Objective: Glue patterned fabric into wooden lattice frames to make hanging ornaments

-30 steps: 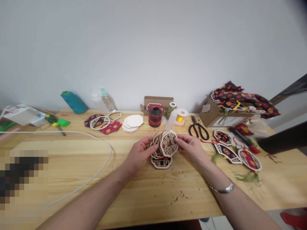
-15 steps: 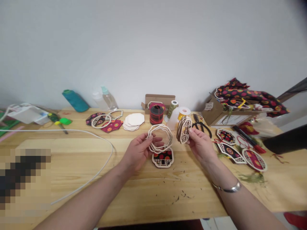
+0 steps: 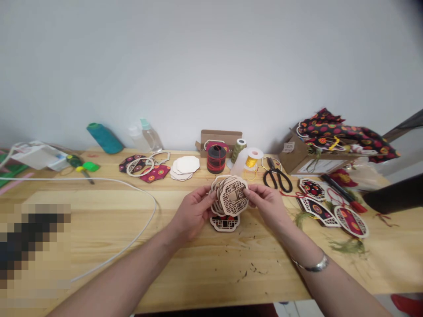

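Between finger and thumb, my left hand (image 3: 194, 211) grips thin wooden frames (image 3: 213, 181), now mostly covered. My right hand (image 3: 267, 204) pinches the right edge of a stack of wooden lattice panels (image 3: 234, 196), cut with a geometric pattern. The lattice panels overlap the frames, and both hands are close together above the table. Below them, a scalloped lattice piece backed with dark flowered fabric (image 3: 224, 223) lies flat, its upper part hidden by the stack.
Behind stand a black spool with red thread (image 3: 216, 159), a yellow thread spool (image 3: 253, 159) and black scissors (image 3: 277, 178). White blank pieces (image 3: 185, 167) lie left of them. Finished ornaments (image 3: 317, 211) and a cardboard box (image 3: 297, 154) sit right. A white cable (image 3: 153, 207) curves left.
My right hand has moved left, bringing the lattice panels in front of the frames in my left hand. The panels now face me, and the scissors are uncovered.
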The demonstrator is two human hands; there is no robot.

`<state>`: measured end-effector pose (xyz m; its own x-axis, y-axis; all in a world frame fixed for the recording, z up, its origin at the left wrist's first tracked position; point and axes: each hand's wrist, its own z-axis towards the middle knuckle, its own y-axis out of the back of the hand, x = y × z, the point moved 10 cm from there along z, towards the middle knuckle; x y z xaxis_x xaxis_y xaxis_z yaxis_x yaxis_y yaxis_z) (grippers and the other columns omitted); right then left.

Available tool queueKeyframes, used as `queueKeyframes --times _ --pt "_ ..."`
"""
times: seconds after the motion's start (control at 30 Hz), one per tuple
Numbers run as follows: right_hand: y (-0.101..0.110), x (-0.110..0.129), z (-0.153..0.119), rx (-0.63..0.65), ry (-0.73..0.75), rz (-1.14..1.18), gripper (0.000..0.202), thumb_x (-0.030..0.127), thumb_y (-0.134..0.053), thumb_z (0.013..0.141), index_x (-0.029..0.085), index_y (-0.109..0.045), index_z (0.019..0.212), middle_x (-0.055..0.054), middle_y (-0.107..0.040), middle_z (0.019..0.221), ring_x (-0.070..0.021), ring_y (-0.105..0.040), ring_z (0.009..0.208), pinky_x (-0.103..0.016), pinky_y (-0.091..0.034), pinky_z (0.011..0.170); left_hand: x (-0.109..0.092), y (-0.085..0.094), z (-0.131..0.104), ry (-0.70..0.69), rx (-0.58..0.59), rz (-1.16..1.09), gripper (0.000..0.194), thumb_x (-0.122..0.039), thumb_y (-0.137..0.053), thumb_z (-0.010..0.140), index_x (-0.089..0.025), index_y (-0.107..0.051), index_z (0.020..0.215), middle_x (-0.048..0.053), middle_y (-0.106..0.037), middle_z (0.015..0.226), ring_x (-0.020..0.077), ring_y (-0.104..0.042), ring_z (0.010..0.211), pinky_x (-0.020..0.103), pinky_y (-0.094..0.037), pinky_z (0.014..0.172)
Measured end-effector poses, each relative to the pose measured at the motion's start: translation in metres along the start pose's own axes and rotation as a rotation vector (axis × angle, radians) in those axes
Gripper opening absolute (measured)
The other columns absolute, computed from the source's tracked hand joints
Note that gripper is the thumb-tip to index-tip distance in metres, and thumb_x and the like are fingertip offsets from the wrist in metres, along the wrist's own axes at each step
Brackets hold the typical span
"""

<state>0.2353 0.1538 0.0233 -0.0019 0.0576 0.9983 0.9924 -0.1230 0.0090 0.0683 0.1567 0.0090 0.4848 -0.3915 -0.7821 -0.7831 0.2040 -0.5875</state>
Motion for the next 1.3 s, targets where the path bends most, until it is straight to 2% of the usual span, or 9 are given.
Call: queueKeyframes --times 0.17,0.4,0.63,0.77,0.97,1.13,1.23,1.3 --pt "0.002 -0.005 0.001 -0.013 -0.02 -0.038 0.024 0.04 -0.072 0.068 0.017 -0.069 0.069 0.002 -0.053 0.052 -0.0089 -0.038 0.048 -0.025 -0.028 0.046 0.0 -0.003 -0.002 -0.013 0.018 0.0 0.031 -0.032 -0.077 0.073 -0.012 -0.069 0.096 0.008 -0.074 0.084 0.018 -0.069 0.07 0.028 -0.057 0.063" --pt "-0.002 -0.006 0.0 0.002 -0.04 -0.05 0.025 0.041 -0.071 0.068 0.015 -0.068 0.067 0.002 -0.053 0.05 -0.0084 -0.038 0.047 -0.024 -0.027 0.046 0.004 -0.008 -0.003 0.021 0.09 0.082 0.039 -0.017 -0.079 0.069 -0.016 -0.067 0.105 0.008 -0.075 0.093 0.0182 -0.07 0.08 0.031 -0.056 0.077" --pt "-0.004 -0.007 0.0 0.009 -0.027 -0.081 0.027 0.042 -0.073 0.065 0.015 -0.069 0.069 0.001 -0.056 0.053 -0.0087 -0.038 0.047 -0.024 -0.028 0.045 0.004 -0.011 -0.005 0.024 0.11 0.088 0.033 -0.024 -0.08 0.068 -0.015 -0.07 0.097 0.008 -0.074 0.087 0.0183 -0.069 0.075 0.031 -0.055 0.074" --pt "-0.004 -0.006 0.0 0.011 0.001 -0.125 0.024 0.04 -0.071 0.067 0.016 -0.069 0.068 0.001 -0.056 0.054 -0.0088 -0.037 0.048 -0.025 -0.027 0.045 0.007 -0.015 -0.007 0.049 0.143 0.045 0.03 -0.026 -0.08 0.069 -0.014 -0.07 0.094 0.009 -0.074 0.087 0.0182 -0.068 0.076 0.031 -0.053 0.074" --pt "0.0 -0.005 0.001 -0.011 0.018 -0.159 0.026 0.041 -0.072 0.066 0.016 -0.069 0.068 -0.001 -0.06 0.058 -0.0103 -0.042 0.051 -0.026 -0.032 0.049 0.007 -0.018 -0.007 0.056 0.169 0.005 0.029 -0.025 -0.079 0.071 -0.014 -0.069 0.096 0.009 -0.073 0.088 0.0182 -0.067 0.077 0.031 -0.052 0.074" --pt "0.003 -0.001 0.001 -0.045 0.068 -0.201 0.026 0.043 -0.073 0.066 0.017 -0.069 0.069 -0.002 -0.061 0.06 -0.0135 -0.049 0.055 -0.03 -0.039 0.054 0.005 -0.012 -0.005 0.047 0.119 -0.038 0.029 -0.024 -0.08 0.07 -0.013 -0.07 0.095 0.007 -0.071 0.079 0.0162 -0.065 0.073 0.028 -0.051 0.071" --pt "0.002 0.0 0.0 -0.036 0.088 -0.214 0.028 0.045 -0.068 0.072 0.017 -0.069 0.076 -0.004 -0.064 0.066 -0.0156 -0.053 0.059 -0.032 -0.044 0.056 0.004 -0.013 -0.005 0.057 0.11 -0.068 0.03 -0.024 -0.079 0.071 -0.013 -0.07 0.097 0.006 -0.07 0.079 0.0149 -0.064 0.071 0.028 -0.051 0.07" --pt "0.004 0.012 -0.002 -0.049 0.196 -0.26 0.033 0.045 -0.067 0.076 0.017 -0.068 0.093 -0.008 -0.066 0.08 -0.0188 -0.058 0.068 -0.034 -0.048 0.062 0.003 -0.014 -0.005 0.064 0.115 -0.089 0.028 -0.023 -0.078 0.072 -0.012 -0.07 0.096 0.005 -0.069 0.078 0.0146 -0.063 0.071 0.027 -0.051 0.069"
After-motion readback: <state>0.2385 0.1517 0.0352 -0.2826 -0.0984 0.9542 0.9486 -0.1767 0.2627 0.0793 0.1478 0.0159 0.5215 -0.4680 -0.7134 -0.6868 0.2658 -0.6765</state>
